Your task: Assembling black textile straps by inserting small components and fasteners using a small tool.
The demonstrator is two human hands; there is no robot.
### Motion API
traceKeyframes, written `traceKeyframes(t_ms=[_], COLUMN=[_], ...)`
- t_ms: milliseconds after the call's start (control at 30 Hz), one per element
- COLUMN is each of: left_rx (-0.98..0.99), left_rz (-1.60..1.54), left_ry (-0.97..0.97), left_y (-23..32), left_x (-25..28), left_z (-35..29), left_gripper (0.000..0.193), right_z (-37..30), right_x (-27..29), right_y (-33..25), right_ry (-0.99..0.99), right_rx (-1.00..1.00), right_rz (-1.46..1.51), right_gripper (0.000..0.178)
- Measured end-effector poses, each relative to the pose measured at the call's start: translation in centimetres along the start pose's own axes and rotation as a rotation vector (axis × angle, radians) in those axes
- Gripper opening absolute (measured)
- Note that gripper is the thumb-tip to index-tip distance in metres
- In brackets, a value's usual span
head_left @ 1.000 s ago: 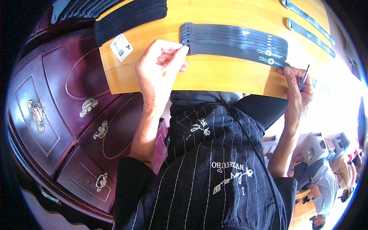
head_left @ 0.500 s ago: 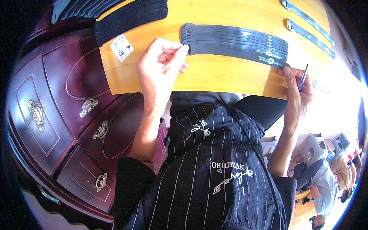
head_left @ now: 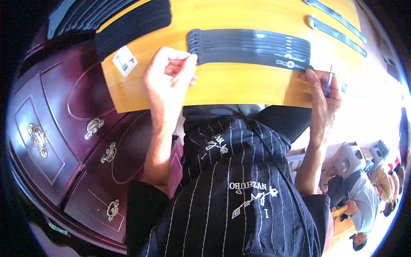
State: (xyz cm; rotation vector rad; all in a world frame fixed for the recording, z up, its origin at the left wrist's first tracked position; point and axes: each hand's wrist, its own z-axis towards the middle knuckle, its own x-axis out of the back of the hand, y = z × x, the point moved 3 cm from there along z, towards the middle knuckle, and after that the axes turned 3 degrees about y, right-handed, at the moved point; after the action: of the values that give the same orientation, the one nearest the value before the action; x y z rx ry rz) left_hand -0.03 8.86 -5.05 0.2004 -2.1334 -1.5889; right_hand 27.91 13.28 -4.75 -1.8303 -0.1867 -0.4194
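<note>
Several black hook-and-loop straps (head_left: 248, 45) lie overlapped in a fanned row on the yellow wooden table. My left hand (head_left: 171, 70) is closed in a pinch at the left end of the nearest strap (head_left: 239, 59), by its looped tip. At that strap's other end, beside a pale printed mark, the thumb and finger of my right hand (head_left: 322, 88) pinch its tip. A small screwdriver (head_left: 328, 85) with a clear, purplish handle is also tucked in my right hand, its thin shaft pointing away from me.
Two loose straps (head_left: 338, 36) lie at the far right. A fuzzy black stack (head_left: 135, 25) is at the far left, near a white label (head_left: 125, 61); more dark straps (head_left: 87, 17) lie beyond. Dark red drawers (head_left: 94, 171) stand at left. People (head_left: 361, 205) sit at lower right.
The whole view has shifted, so the table and straps appear farther left. Both hands keep their places at the two ends of the nearest strap.
</note>
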Motion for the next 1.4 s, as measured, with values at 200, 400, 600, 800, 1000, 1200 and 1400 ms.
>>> traceKeyframes(t_ms=[200, 400, 600, 800, 1000, 1200, 1400], left_rx=[-0.015, -0.002, 0.005, 0.002, 0.004, 0.002, 0.016], left_rz=[0.098, 0.062, 0.056, 0.067, 0.057, 0.05, 0.039], left_ry=[0.03, 0.01, 0.014, 0.016, 0.022, 0.026, 0.027], left_y=[0.0, -0.5, -0.4, -0.4, -0.3, -0.2, -0.3], left_x=[0.4, 0.2, 0.0, 0.0, 0.0, -0.1, 0.0], left_z=[0.0, 0.1, 0.2, 0.2, 0.2, 0.1, 0.1], left_gripper=[0.01, 0.009, 0.01, 0.01, 0.01, 0.011, 0.011], right_z=[-0.3, -0.1, 0.2, 0.4, 0.4, 0.6, 0.5], right_x=[-0.6, -0.8, -0.7, -0.6, -0.7, -0.6, -0.6], right_y=[-0.3, -0.3, -0.4, 0.2, -0.2, 0.0, -0.9], right_ry=[-0.024, 0.007, 0.024, 0.065, 0.076, 0.07, 0.088], right_rx=[0.016, 0.082, 0.068, 0.14, 0.16, 0.159, 0.165], right_rz=[-0.016, 0.08, -0.118, -0.131, -0.139, -0.175, -0.249], right_gripper=[0.008, 0.015, 0.016, 0.02, 0.021, 0.022, 0.023])
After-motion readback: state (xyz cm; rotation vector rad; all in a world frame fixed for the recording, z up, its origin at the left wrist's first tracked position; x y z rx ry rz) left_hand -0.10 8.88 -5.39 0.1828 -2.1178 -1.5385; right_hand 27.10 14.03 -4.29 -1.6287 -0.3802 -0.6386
